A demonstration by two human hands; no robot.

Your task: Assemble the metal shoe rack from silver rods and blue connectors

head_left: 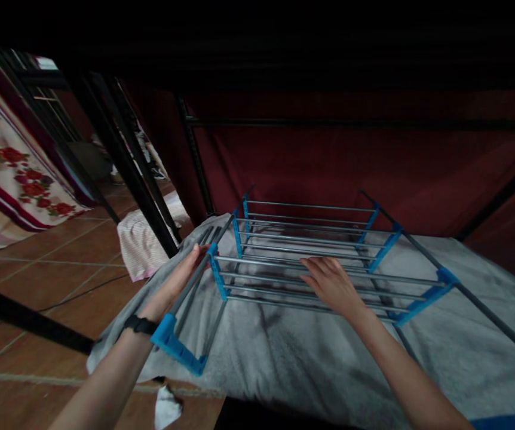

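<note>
Forearms, two, bare, enter from the bottom edge and reach forward over a bed.

Item 1: left hand (177,280). Black wristband (140,325) at the wrist. Fingers wrapped around the grey side pole (204,263) of a shelf rack, grasping it just behind a blue plastic connector (216,270). Forearm angled up and to the right, wrist straight. The grip appears to steady that side of the frame.

Item 2: right hand (331,283). Palm down, fingers spread and flat on the horizontal metal rods (284,280) of the nearest tier; holds nothing, pressing or resting only. Arm extends from the lower right, elbow out of view. The flat palm looks placed to keep the rack from shifting.

Item 3: shelf rack (311,239), grey tubes with blue joints, lying on its side across the bed, tiers standing one behind another. One loose blue end bracket (177,348) hangs at the near left, past the mattress edge.

Item 4: grey blanket (284,358), covering the mattress under the rack.

Item 5: dark red curtain (329,161), behind the rack, hung along a black bunk frame (118,155).

Item 6: terracotta tile floor (37,263), left, with a pale striped cloth (143,239) heaped beside the frame post and a rose-patterned fabric (11,161) further off. Small white scrap (166,407) on the floor near the bed edge.
</note>
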